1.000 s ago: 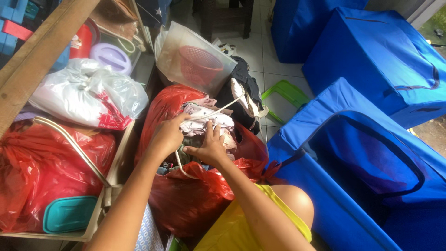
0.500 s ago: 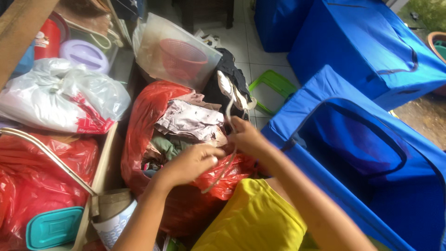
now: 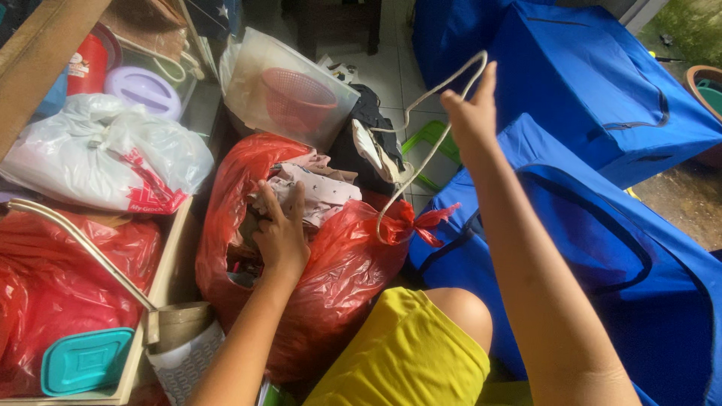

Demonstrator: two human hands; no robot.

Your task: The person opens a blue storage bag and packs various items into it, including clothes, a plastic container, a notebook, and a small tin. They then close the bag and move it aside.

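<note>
The right hand [image 3: 472,113] is raised above the red plastic bag [image 3: 338,278], fingers pinched on a pale cord [image 3: 421,162] tied at its knotted corner, while the left hand [image 3: 280,234] presses flat on the patterned clothes [image 3: 320,192] inside; a hard pull could, I judge, tear the thin plastic.

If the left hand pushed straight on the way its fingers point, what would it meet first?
The left hand already rests on the pale folded clothes in the open red plastic bag; going on, it would likely press deeper into them.
</note>
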